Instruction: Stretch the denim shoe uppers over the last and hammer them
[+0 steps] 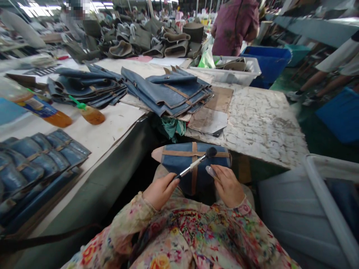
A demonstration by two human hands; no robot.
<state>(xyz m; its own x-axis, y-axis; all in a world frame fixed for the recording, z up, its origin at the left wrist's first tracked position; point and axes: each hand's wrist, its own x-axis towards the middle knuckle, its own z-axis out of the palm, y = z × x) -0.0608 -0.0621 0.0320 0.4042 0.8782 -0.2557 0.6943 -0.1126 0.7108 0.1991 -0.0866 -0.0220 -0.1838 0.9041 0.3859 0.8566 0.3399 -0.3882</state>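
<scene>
Across my lap lies a blue leather-like panel [179,161] with tan straps [194,157] crossing on it and a pale pointed end at the left. My left hand [161,189] is closed around the handle of a long, slim brush [193,164] with a dark round head, which is held slanting over the panel. Close to the panel's right side, my right hand [229,185] pinches a small whitish, translucent piece [211,172]; its exact kind is unclear. The panel's lower part falls into shadow between my hands.
Stacked blue panels [168,89] lie on the table ahead, and more blue pieces [39,160] on the left. A squeeze bottle [92,115] and a larger bottle [42,108] hold amber liquid. A grey bin [286,201] stands at right. A person [235,26] is beyond the table.
</scene>
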